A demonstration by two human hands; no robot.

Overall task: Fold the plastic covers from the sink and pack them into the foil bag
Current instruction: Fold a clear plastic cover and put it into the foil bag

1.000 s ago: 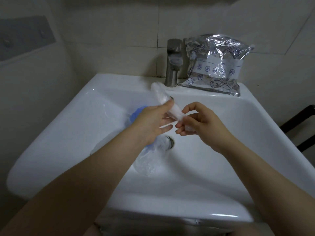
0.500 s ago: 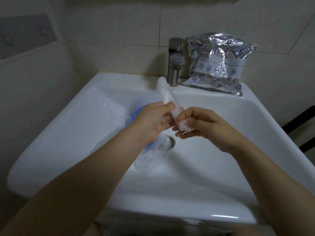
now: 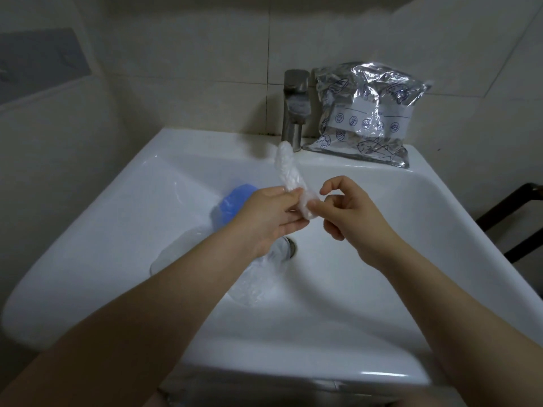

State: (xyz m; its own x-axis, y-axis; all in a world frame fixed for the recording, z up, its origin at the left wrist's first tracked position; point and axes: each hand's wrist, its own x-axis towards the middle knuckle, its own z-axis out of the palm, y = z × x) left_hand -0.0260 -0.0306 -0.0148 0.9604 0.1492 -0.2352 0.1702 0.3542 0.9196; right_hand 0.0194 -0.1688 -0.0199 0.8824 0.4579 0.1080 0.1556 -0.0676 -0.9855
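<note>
Above the white sink (image 3: pixel 152 183), the left hand (image 3: pixel 269 214) and right hand (image 3: pixel 349 212) pinch a rolled clear plastic cover (image 3: pixel 289 171) between curled fingers, its free end pointing toward the faucet (image 3: pixel 295 107). More covers (image 3: pixel 255 286) lie in the basin; the foil bag (image 3: pixel 367 113) leans against the wall tiles.

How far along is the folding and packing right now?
Done: nothing visibly packed; the foil bag sits beside the faucet, its contents not readable.

In hand: one clear cover, gathered into a narrow strip, held by the left hand, the right hand pinching its lower end.

Left: a blue cover and clear plastic lie in the sink.
</note>
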